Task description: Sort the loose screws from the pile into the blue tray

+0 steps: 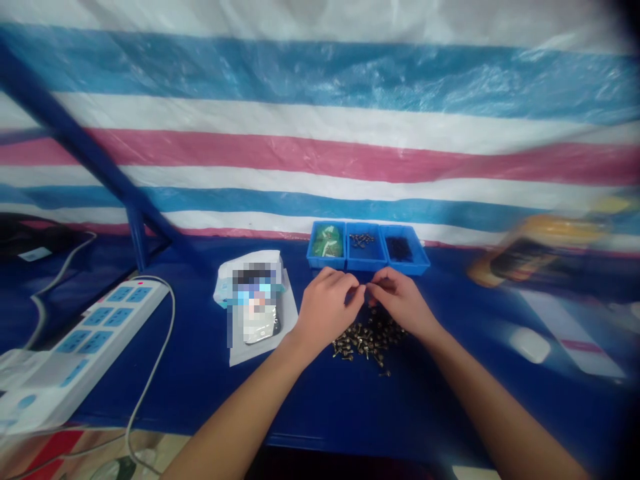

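My left hand (327, 310) and my right hand (400, 300) meet above a loose pile of small dark metal screws (370, 340). Their fingertips come together near the middle, and anything small held there is hidden by the fingers. The pile lies on the blue tabletop (320, 407) just below both palms. Behind my hands stand several joined blue plastic bins. The left bin (327, 245) holds green bagged items, the middle bin (367, 243) holds a few screws, and the right bin (403, 250) holds small black parts.
To the left lie a white power strip (85, 347) with a grey cable and a packet on white paper (257, 313), partly blurred out. To the right are a white computer mouse (530, 345) and a blurred yellow-and-black object (535, 250). A striped tarpaulin (320, 160) hangs behind.
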{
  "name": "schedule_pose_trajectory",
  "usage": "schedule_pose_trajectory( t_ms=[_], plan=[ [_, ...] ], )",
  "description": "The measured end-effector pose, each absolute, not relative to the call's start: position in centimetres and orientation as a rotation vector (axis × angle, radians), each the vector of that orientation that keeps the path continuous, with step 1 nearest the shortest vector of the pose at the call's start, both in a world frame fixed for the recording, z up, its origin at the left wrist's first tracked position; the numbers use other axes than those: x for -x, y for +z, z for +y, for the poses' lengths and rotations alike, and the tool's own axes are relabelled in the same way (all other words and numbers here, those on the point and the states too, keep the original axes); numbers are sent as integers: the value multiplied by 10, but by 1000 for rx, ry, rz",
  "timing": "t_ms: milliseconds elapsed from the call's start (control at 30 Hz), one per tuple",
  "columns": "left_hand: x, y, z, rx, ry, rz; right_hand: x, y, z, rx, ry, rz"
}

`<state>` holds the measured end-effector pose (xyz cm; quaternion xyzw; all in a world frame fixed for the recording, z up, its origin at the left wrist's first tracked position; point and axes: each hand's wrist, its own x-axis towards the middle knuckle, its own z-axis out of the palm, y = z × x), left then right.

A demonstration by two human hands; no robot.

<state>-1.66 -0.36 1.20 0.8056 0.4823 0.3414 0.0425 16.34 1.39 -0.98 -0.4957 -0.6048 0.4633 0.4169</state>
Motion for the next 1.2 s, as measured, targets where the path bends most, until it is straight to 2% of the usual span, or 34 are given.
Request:
schedule_pose_trajectory(
  t_ms=[267, 500, 1200],
  plan=[
    [16, 5, -2, -2525, 966, 1414, -168, -4, 14, 1229, 1056, -1680],
    [17, 4, -2, -2513, 1024, 1296, -167, -1, 11, 1166, 1115, -1708],
    [15, 0, -2, -2540, 1032, 1378, -168, 0, 14, 1194, 1101, -1734]
  ],
)
